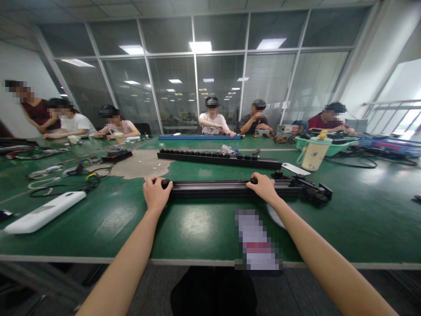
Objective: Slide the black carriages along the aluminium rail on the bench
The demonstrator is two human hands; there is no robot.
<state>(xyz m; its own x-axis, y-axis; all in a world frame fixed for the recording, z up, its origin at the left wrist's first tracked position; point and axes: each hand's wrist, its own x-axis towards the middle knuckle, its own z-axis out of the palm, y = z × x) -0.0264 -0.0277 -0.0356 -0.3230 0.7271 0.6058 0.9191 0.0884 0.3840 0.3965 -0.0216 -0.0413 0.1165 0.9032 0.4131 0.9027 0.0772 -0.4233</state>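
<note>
A long black rail (pixel 210 189) lies crosswise on the green table. My left hand (pixel 157 193) is closed around its left end, with a small black knob-like part (pixel 165 183) between thumb and fingers. Further right along the rail, my right hand (pixel 262 187) pinches a similar black part (pixel 253 180) at the top of the rail. Loose black parts (pixel 315 193) sit by the rail's right end. Behind it lies a second black rail (pixel 217 159) with a row of small black pieces on top.
Nearer the table edge (pixel 197 262) lies a blurred-out phone-like object (pixel 258 241). At left are a white case (pixel 46 213) and cables (pixel 94 177). A cream cup (pixel 315 153) and green basket (pixel 340 147) stand right. Several people sit across, one behind a blue rail (pixel 199 137).
</note>
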